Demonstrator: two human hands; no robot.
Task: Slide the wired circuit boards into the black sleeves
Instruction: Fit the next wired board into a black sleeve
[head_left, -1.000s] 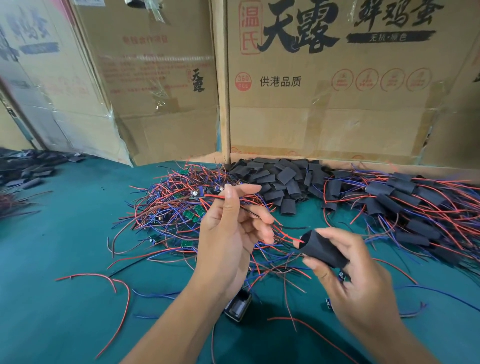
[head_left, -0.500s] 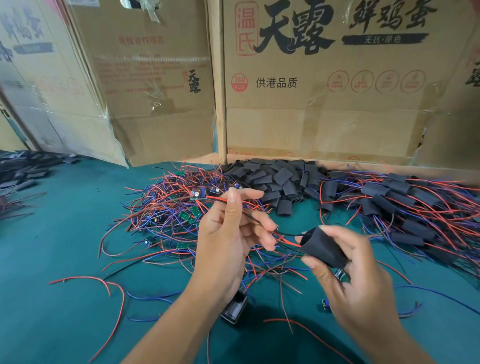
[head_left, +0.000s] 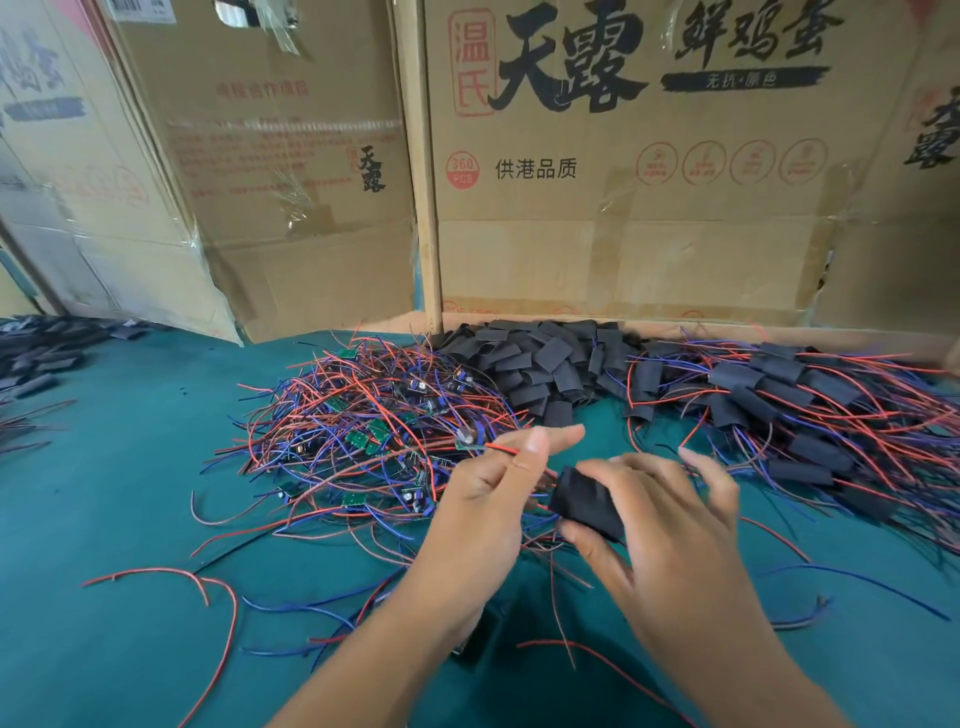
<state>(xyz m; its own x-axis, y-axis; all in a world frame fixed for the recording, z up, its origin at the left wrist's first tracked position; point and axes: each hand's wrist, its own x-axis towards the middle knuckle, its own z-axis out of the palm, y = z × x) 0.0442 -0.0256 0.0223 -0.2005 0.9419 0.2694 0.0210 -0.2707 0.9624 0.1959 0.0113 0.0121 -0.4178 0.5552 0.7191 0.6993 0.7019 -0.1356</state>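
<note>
My left hand (head_left: 493, 493) pinches the red wires of a small green circuit board (head_left: 467, 441), which sticks out to the left of my thumb. My right hand (head_left: 670, 525) grips a black sleeve (head_left: 587, 501) between thumb and fingers, its open end facing my left hand. The wires run from my left hand toward the sleeve's mouth; whether they are inside is hidden. A tangled pile of wired boards (head_left: 363, 426) lies behind my left hand. Empty black sleeves (head_left: 540, 364) are heaped at the back centre.
Sleeved boards with red and blue wires (head_left: 789, 405) pile up at the right. Cardboard boxes (head_left: 623, 208) wall off the back of the green table (head_left: 104, 519). Loose wires (head_left: 197, 582) lie in front left. More dark sleeves (head_left: 41, 353) sit far left.
My hands have drawn closer together, and the sleeve's mouth now sits right beside my left fingers. The camera has shifted slightly.
</note>
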